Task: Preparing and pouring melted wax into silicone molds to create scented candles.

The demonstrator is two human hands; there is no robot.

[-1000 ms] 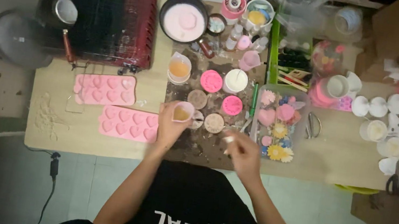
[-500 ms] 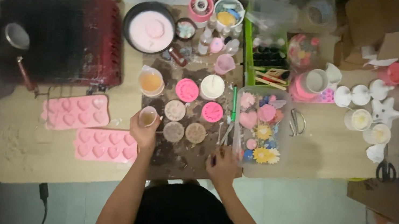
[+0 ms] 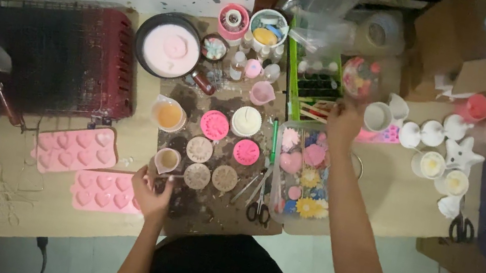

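My left hand (image 3: 149,193) lies at the front edge of the stained dark mat (image 3: 204,206), fingers curled. It sits just below a small pink cup (image 3: 167,160) of yellowish liquid that stands on the mat. The hand does not hold the cup, and its grip is unclear. My right hand (image 3: 344,118) reaches far back over the clear tray of coloured flower and heart pieces (image 3: 301,167). It is close to a white cup (image 3: 378,116) and a clear round jar of coloured bits (image 3: 360,77). Its fingers are blurred.
Two pink heart moulds (image 3: 91,173) lie at the left, and a red wire rack (image 3: 51,53) stands behind them. A pan of pink wax (image 3: 168,50), round moulds (image 3: 214,151) and scissors (image 3: 256,211) are on the mat. White cups and a star shape (image 3: 461,154) stand at the right.
My left hand has set the small pink cup down on the mat and drawn back. My right hand has gone from the front edge to the back, past the clear tray.
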